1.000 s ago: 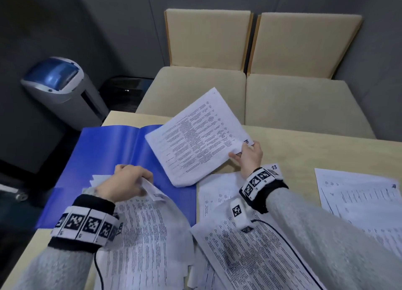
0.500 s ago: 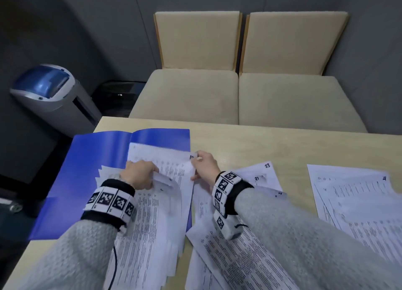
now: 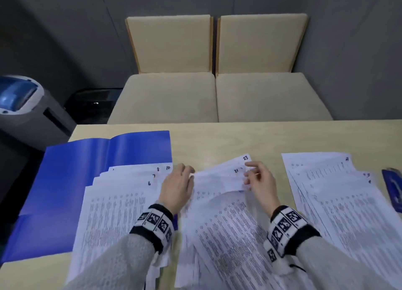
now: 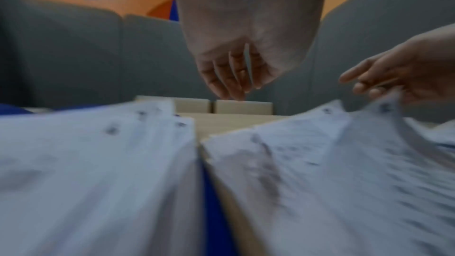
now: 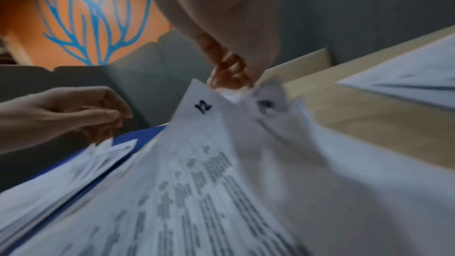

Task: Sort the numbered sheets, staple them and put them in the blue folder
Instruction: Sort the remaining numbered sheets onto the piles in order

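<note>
The blue folder [image 3: 71, 181] lies open at the table's left. A fanned pile of sheets [image 3: 117, 213] marked 6, 7, 8 and 10 covers its right half. The middle pile [image 3: 224, 224] shows 21 and 23. My right hand [image 3: 248, 176] pinches the top right corners of sheets in this pile and lifts them. The right wrist view shows a sheet marked 12 [image 5: 202, 116] at my right hand [image 5: 231, 83]. My left hand [image 3: 187, 172] hovers at the pile's top left corner. Its fingers [image 4: 234, 87] hang loosely curled and hold nothing.
A third pile [image 3: 348, 202] marked 4 and 3 lies at the right, with a blue stapler-like object [image 3: 392, 187] beyond it at the frame edge. Two beige chairs [image 3: 217, 94] stand behind the table [image 3: 217, 141]. A grey and blue machine [image 3: 26, 107] stands on the floor at the left.
The sheet my right hand held in the air now lies on the left pile over the folder. Both hands have moved right to the middle pile, where the right hand has taken sheet corners.
</note>
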